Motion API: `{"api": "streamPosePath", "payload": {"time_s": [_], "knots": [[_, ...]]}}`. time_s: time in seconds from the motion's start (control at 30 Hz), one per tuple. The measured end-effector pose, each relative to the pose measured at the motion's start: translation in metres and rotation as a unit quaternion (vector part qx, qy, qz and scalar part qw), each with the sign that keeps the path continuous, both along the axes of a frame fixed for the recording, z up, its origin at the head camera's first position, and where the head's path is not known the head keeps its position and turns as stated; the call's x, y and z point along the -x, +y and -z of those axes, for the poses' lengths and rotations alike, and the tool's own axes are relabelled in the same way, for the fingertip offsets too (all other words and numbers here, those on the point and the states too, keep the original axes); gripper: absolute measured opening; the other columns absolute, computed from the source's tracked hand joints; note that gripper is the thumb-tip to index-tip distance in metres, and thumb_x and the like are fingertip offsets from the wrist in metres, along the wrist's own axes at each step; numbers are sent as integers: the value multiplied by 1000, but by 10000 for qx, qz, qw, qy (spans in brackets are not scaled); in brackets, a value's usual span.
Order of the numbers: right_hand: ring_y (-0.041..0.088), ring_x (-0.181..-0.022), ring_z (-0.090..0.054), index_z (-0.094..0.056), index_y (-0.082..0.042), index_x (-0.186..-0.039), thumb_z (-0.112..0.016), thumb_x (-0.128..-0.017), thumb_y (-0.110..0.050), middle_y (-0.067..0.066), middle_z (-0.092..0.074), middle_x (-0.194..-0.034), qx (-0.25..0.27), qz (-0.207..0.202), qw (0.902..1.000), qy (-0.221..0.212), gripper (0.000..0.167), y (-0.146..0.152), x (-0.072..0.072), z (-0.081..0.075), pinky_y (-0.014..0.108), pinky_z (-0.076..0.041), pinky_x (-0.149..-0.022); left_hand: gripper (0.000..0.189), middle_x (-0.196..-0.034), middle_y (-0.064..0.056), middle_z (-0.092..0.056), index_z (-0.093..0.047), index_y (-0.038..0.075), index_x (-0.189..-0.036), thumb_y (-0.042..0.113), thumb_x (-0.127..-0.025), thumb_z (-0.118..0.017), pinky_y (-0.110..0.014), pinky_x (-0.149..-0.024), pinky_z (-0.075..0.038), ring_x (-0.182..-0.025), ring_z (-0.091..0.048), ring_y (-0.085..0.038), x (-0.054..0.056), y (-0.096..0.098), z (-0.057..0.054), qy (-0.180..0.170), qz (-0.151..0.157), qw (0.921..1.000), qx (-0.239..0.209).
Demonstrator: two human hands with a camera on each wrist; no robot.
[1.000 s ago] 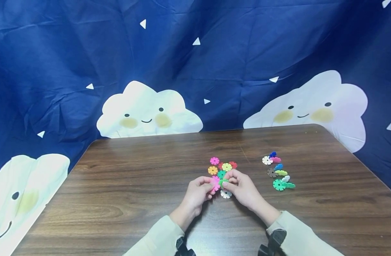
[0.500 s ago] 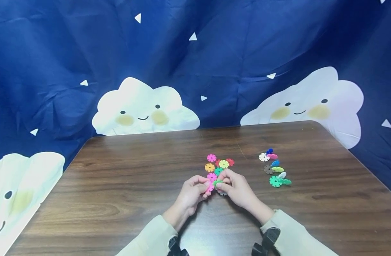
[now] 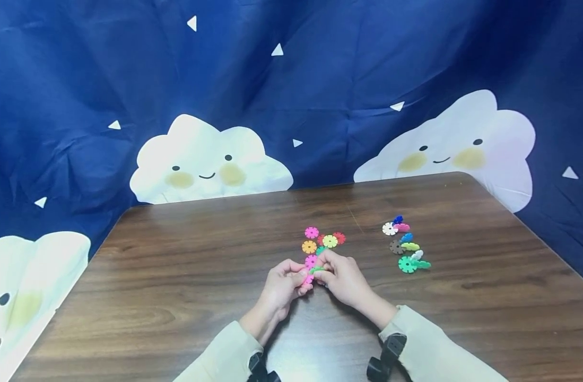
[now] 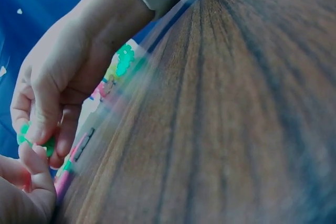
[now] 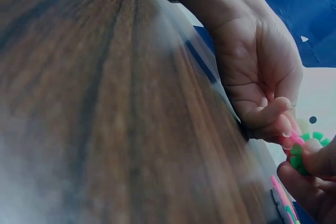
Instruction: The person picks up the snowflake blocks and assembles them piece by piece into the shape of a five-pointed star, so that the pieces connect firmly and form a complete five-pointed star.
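In the head view my left hand (image 3: pixel 278 291) pinches a pink notched snowflake disc (image 3: pixel 308 279) between thumb and fingers. My right hand (image 3: pixel 345 278) pinches a green snowflake disc (image 3: pixel 316 270), its edge meeting the pink one. The right wrist view shows the green disc (image 5: pixel 297 159) set crosswise against the pink disc (image 5: pixel 296 138); whether their notches are locked cannot be told. Just beyond the hands lie loose discs: pink (image 3: pixel 311 261), orange (image 3: pixel 309 246), another pink (image 3: pixel 312 232), yellow (image 3: pixel 330 241), red (image 3: pixel 339 237) and a partly hidden green one (image 3: pixel 321 250).
To the right stand several joined disc groups: a white disc (image 3: pixel 389 228) with pink and dark blue, a brown disc (image 3: pixel 396 246) with yellow-green and blue, and a green disc (image 3: pixel 407 264) with green and white. A blue cloud-printed cloth (image 3: pixel 320 95) hangs behind the wooden table (image 3: pixel 186 265).
The head view has shifted, so everything sits further left. Both hands keep their discs pressed together with small movements. The white disc seen below the right hand is now hidden.
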State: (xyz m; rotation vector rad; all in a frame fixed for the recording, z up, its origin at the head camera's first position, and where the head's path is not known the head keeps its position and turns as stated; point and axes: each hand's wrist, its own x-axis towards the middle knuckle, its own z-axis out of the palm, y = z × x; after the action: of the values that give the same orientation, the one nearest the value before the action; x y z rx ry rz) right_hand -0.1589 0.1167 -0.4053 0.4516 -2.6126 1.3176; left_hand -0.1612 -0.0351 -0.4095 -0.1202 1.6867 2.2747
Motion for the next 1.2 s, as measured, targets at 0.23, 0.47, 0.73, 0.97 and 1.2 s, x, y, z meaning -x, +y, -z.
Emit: {"api": "streamPosePath", "payload": {"time_s": [0.23,0.47,0.73,0.97,1.2], "knots": [[1,-54,-49,-56,-12,-78,-72,-77,-7,-4,-60,-61,-30,-111,9998,-172,16,0,2,-4,20,-42,-55,11,-63,0,-59,-54,3,-83,-8,-86,-53,-14,-50,-48,-52,-56,-4,2,-2,-1,52,95,9999,-23],[3,-52,-48,-57,-13,-79,-71,-79,-8,-3,-58,-61,-262,-315,9991,-126,14,5,5,-14,21,-40,-51,7,-67,0,-61,-55,0,-89,-6,-87,-53,-16,-55,-50,-56,-58,-6,7,-4,2,124,297,9994,-108],[12,-76,-63,-64,-8,-88,-72,-77,-5,2,-68,-82,-201,-27,9991,-380,13,17,11,-17,26,-52,-69,5,-69,-1,-59,-55,-1,-92,-3,-89,-51,-16,-58,-50,-59,-59,-6,10,-4,2,-139,210,9996,-157],[15,-77,-62,-64,-5,-90,-74,-75,-10,4,-67,-82,-473,129,9974,-525,18,34,15,-16,30,-52,-70,6,-70,-3,-58,-53,-1,-89,-5,-89,-49,-17,-60,-52,-60,-59,-7,9,-5,2,-196,97,9996,-193],[20,-83,-58,-65,-5,-93,-76,-74,-11,6,-64,-87,-1032,173,9930,-543,23,38,18,-15,37,-50,-74,4,-70,-3,-58,-51,-1,-93,-2,-90,-49,-16,-60,-52,-59,-59,-7,7,-8,2,-233,29,9995,-210]]}}
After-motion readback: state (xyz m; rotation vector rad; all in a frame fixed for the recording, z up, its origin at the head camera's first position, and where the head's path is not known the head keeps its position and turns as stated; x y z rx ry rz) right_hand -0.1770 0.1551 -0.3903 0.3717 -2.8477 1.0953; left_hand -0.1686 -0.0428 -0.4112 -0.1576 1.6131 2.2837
